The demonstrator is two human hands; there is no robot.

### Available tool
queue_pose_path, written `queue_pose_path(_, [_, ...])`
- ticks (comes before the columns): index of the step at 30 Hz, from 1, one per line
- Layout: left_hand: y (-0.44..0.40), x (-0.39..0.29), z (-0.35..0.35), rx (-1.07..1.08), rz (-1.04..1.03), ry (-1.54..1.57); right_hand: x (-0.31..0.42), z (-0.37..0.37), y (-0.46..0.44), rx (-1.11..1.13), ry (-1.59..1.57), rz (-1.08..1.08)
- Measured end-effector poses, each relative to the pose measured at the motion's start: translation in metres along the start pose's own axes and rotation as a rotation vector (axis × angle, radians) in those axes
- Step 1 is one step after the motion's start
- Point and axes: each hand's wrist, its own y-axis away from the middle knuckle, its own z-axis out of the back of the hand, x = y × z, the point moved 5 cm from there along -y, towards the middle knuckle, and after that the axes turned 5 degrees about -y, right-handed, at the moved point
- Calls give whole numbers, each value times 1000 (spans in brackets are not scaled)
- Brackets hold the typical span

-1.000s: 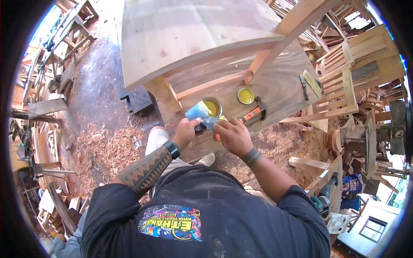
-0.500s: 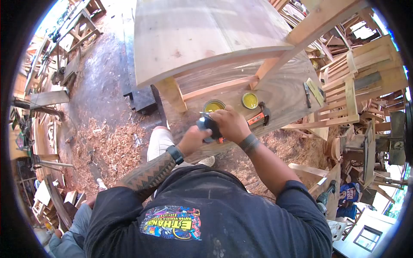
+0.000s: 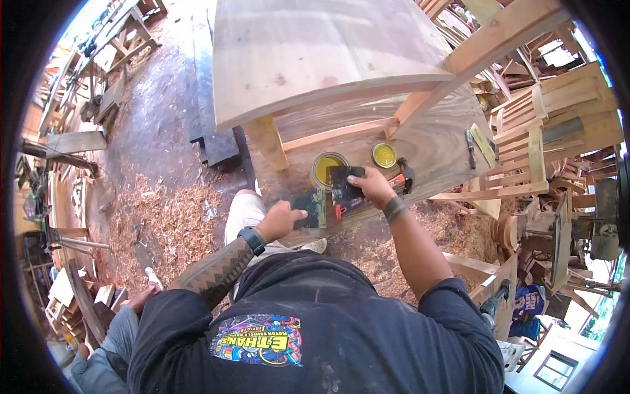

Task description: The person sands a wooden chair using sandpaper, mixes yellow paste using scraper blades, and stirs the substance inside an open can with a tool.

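Note:
My left hand (image 3: pixel 281 222) is closed on a thin, dark flat spreader (image 3: pixel 313 209), its thumb lying on the plate. My right hand (image 3: pixel 373 186) pinches a second, black flat spreader (image 3: pixel 342 180) by its right side. The two spreaders are held close together, above the near edge of the plywood board. Just behind them stands an open tin (image 3: pixel 315 176) with yellow paste inside, its right part covered by the black spreader. A round lid (image 3: pixel 384 155) with yellow paste lies to the right. Beside my right hand is a hammer (image 3: pixel 409 176), partly hidden.
A wooden tabletop frame (image 3: pixel 315 52) rests on the plywood board (image 3: pixel 433 151). A knife-like tool (image 3: pixel 470 150) lies at right near a wood strip (image 3: pixel 483 143). Wood shavings (image 3: pixel 164 230) cover the floor. Another person's leg (image 3: pixel 108 341) shows at lower left. Slatted wooden pieces (image 3: pixel 525 157) stand at right.
My hands have moved apart from each other, the left one down and left, the right one to the right. Both spreaders now show separately and flat.

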Motion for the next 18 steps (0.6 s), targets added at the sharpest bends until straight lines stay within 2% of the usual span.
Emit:
queue_pose_path(2, [2, 5, 5, -25, -5, 4, 3, -5, 18, 94, -73, -61])
queue_pose_path(6, [3, 2, 19, -17, -47, -6, -3, 28, 25, 160, 295, -12])
queue_pose_path(7, [3, 3, 18, -28, -47, -12, 0, 38, 34, 125, 320, 75])
queue_pose_path(10, [3, -4, 23, 13, -67, 11, 0, 54, 56, 121, -132, 82])
queue_pose_path(13, [-6, -14, 13, 172, 200, 628, -21, 68, 64, 13, -366, 35])
queue_pose_path(15, [-11, -11, -3, 260, 197, 454, -34, 65, 73, -43, -528, 37])
queue_pose_path(18, [-22, 2, -30, 351, 211, 250, -62, 58, 72, -114, -545, 117])
